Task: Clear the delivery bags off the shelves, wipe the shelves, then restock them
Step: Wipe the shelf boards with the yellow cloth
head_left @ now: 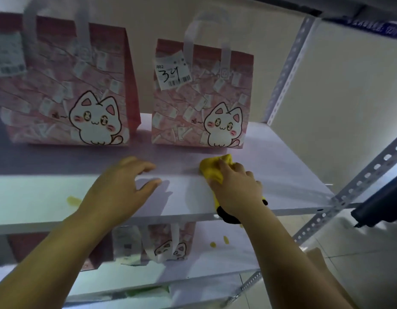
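The person reaches both bare forearms up and forward over the front edge of the middle shelf (pixel 282 175). The left hand (pixel 124 186) lies palm down near the front of the board, fingers straight and loosely spread, holding nothing. Whether its fingertips touch the board cannot be told. The right hand (pixel 235 188) is clenched round a bunched yellow cloth (pixel 210 170) and presses it onto the shelf, just right of the left hand. A black part of the cloth hangs over the front edge under the wrist.

Behind the hands, two pink cat-print bags stand upright toward the back of the same shelf. The left bag (pixel 68 85) is in line with the left hand. The right bag (pixel 199 101) is straight behind the cloth and has a paper label (pixel 173 72) marked "34" on it. A narrow gap separates the two bags.

A yellowish smear (pixel 73 200) sits on the shelf left of the left forearm. On the lower shelf (pixel 215 259) a third bag (pixel 168 241) stands under the hands, with small yellow spots (pixel 218 241) beside it.

Bare board runs from the cloth to the right end of the shelf, which is bounded by a perforated rear post (pixel 288 70) and a front post (pixel 360 181). A dark object (pixel 382 204) pokes in beyond the front post, above the tiled floor (pixel 349 253).
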Available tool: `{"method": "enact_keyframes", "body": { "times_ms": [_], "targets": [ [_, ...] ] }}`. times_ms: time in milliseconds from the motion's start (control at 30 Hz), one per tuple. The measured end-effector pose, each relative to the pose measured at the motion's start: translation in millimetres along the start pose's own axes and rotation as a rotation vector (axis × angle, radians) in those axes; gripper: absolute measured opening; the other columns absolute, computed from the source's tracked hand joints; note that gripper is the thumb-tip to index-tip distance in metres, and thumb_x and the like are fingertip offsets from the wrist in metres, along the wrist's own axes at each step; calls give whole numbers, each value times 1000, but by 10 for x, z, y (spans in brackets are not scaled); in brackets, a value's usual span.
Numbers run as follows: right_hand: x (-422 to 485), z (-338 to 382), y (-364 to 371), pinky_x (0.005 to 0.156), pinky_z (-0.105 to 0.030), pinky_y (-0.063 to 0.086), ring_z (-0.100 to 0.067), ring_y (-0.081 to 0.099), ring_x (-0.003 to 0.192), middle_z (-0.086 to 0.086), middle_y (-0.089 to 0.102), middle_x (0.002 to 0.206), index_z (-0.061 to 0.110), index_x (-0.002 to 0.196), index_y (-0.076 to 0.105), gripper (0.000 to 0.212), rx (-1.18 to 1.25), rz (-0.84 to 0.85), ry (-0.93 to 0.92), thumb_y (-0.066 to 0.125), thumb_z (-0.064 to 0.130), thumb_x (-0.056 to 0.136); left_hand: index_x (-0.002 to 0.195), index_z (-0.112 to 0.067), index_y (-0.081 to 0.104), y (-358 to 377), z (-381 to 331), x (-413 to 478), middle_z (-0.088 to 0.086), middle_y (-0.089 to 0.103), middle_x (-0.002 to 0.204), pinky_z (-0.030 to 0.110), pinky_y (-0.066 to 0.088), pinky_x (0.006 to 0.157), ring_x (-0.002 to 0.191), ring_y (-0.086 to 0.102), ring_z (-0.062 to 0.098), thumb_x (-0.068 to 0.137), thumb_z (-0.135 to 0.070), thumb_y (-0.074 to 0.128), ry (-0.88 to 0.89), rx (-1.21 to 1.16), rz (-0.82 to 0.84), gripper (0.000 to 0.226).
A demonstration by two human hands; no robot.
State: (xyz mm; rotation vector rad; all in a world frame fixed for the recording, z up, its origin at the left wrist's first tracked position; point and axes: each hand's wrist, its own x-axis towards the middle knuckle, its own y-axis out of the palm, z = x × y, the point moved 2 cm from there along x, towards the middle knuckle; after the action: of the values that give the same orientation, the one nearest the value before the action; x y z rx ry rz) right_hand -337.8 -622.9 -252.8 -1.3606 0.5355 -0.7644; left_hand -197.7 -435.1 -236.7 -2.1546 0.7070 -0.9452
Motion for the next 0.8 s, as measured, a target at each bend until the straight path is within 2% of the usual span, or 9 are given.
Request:
{"method": "enact_keyframes", "body": {
  "times_ms": [100,200,300,433,533,700,800],
  "targets": [
    [-10,41,-5,84,-45,37,-37,46,103,-10,47,124,26,129,41,40,28,-45,-17,42,40,91,109,-20,65,-74,55,-71,-5,58,105,28,44,76,86,53,12,81,-36,67,-47,11,-25,33],
    [-45,105,-7,84,-44,38,-37,47,101,-9,48,122,28,130,42,40,76,-56,-39,44,37,91,109,-21,65,-197,154,-146,-7,58,103,31,47,79,88,55,13,80,-37,67,-85,19,-65,33],
    [-129,245,32,84,-43,40,-38,48,98,-9,49,120,29,131,44,41,123,-73,-85,46,36,91,108,-20,66,-322,271,-238,-10,54,98,28,43,74,83,53,11,79,-35,68,-107,32,-107,33],
    [-260,498,87,86,-42,42,-37,50,96,-9,51,120,28,130,48,40,188,-99,-110,48,33,91,108,-20,66,-475,477,-380,-9,56,99,25,43,73,89,54,11,80,-34,68,-120,43,-105,31],
    [-370,753,133,87,-41,41,-37,49,101,-6,49,127,30,131,48,40,219,-112,-113,48,34,91,108,-19,66,-631,697,-510,-4,60,103,19,38,69,89,52,10,81,-32,68,-129,80,-91,30],
    [-550,1284,212,89,-41,38,-36,49,105,-4,46,134,31,132,47,40,231,-118,-118,47,36,92,109,-15,65,-969,1145,-701,4,62,110,30,40,80,102,54,25,82,-37,65,-182,181,-51,35],
    [-614,1639,265,88,-41,38,-36,49,105,-4,46,135,32,132,47,40,223,-119,-136,46,36,93,109,-11,64,-1145,1398,-779,6,62,109,36,43,84,102,54,28,80,-38,67,-209,207,-17,40]
  ]
}}
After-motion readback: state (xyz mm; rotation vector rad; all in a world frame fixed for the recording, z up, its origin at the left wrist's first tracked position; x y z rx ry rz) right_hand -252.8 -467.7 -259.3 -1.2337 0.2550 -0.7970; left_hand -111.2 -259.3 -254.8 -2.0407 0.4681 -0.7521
